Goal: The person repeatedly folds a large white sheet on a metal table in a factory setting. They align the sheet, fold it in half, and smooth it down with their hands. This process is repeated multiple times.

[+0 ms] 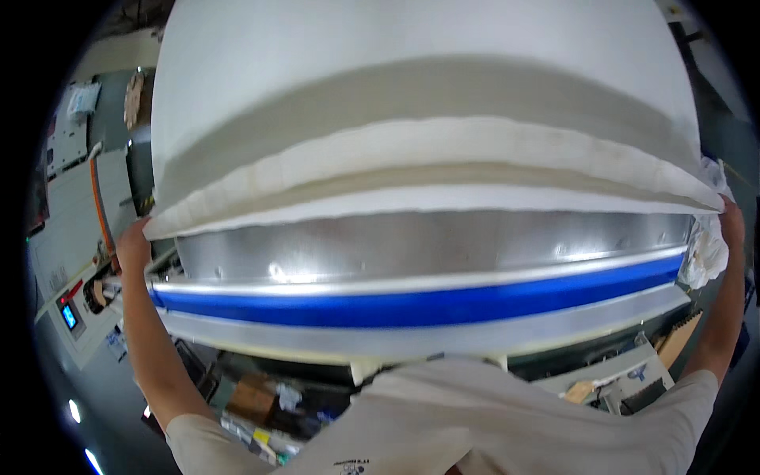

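A wide white sheet of fabric [427, 87] spreads away from me, its near edge lifted in a long fold. My left hand [134, 244] is closed on the sheet's left corner. At the far right, my right hand [730, 218] grips the opposite corner, its fingers partly hidden. Between my hands the raised edge bows and casts a shadow on the sheet behind it. Just below the fold lies a shiny metal plate [443, 241], and nearer to me a blue strip [427, 305] runs along the machine's length.
A pale front ledge [427, 339] borders the machine close to my body. On the left stands a control box with a small lit screen [69, 317] and an orange hose [101, 202]. Crumpled clear plastic [707, 253] hangs by the right end. A cardboard box [252, 398] sits below.
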`<state>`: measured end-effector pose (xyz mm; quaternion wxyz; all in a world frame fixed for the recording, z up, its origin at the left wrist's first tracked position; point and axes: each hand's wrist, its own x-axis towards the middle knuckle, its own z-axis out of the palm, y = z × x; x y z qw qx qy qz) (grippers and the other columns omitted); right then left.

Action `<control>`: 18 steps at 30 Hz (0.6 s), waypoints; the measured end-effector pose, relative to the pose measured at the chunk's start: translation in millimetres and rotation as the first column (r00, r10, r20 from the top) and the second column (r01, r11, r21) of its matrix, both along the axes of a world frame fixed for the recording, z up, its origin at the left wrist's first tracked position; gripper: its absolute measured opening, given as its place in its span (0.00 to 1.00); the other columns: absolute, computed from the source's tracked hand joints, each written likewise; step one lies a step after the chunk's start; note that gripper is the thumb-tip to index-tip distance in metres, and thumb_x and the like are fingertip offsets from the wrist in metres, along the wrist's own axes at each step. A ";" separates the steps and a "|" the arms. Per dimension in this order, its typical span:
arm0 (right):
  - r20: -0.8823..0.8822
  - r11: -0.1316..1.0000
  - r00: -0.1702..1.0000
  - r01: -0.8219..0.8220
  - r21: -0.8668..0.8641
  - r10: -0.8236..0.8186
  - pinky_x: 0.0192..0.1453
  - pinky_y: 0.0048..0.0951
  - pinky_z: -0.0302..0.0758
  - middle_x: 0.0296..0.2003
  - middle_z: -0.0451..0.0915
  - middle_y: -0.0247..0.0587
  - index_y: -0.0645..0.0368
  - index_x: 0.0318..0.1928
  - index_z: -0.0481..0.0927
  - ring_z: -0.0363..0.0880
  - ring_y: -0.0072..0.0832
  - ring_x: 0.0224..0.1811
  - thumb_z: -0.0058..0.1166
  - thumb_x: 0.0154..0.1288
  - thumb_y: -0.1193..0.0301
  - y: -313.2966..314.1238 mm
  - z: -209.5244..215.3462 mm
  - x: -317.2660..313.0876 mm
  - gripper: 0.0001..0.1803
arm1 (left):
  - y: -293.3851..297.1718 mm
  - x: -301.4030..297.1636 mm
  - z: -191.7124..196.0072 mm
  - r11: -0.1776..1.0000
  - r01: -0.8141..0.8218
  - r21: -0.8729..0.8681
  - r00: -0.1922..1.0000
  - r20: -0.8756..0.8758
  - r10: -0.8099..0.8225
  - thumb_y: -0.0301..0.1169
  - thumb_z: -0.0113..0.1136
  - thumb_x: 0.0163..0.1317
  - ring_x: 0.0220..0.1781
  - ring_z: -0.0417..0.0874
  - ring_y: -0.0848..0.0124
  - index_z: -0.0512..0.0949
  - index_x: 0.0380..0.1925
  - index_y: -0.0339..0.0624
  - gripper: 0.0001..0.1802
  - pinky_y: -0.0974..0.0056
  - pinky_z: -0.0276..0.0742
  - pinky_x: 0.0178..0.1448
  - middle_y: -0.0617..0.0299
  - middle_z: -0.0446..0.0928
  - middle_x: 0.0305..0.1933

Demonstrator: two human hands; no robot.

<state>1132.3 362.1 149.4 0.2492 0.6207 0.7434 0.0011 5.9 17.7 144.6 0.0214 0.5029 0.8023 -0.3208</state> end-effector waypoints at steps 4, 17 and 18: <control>0.023 0.989 0.991 -0.127 -0.078 0.129 0.54 0.41 0.69 0.44 0.77 0.50 0.55 0.51 0.75 0.73 0.47 0.49 0.49 0.53 0.78 -67.9 5.7 38.9 0.21 | -47.2 32.2 9.8 0.980 0.032 -0.199 0.999 0.033 -0.026 0.25 0.45 0.56 0.48 0.77 0.54 0.79 0.45 0.53 0.19 0.55 0.69 0.56 0.53 0.79 0.45; 0.322 0.835 0.922 -0.003 -0.550 0.216 0.46 0.43 0.73 0.38 0.79 0.45 0.54 0.39 0.81 0.77 0.43 0.41 0.48 0.56 0.73 -207.0 -51.9 11.5 0.11 | -175.0 78.5 -76.8 0.520 0.016 -0.854 0.997 0.050 0.051 0.29 0.53 0.53 0.50 0.79 0.60 0.82 0.35 0.45 0.11 0.56 0.74 0.51 0.57 0.80 0.44; 0.346 0.821 0.917 0.036 -0.570 0.200 0.46 0.42 0.73 0.37 0.78 0.45 0.54 0.39 0.81 0.76 0.44 0.41 0.48 0.56 0.73 -210.7 -60.4 13.2 0.11 | -175.5 78.2 -75.8 0.510 0.007 -0.860 0.997 0.044 0.059 0.29 0.54 0.53 0.50 0.79 0.60 0.82 0.35 0.45 0.11 0.56 0.74 0.51 0.57 0.80 0.45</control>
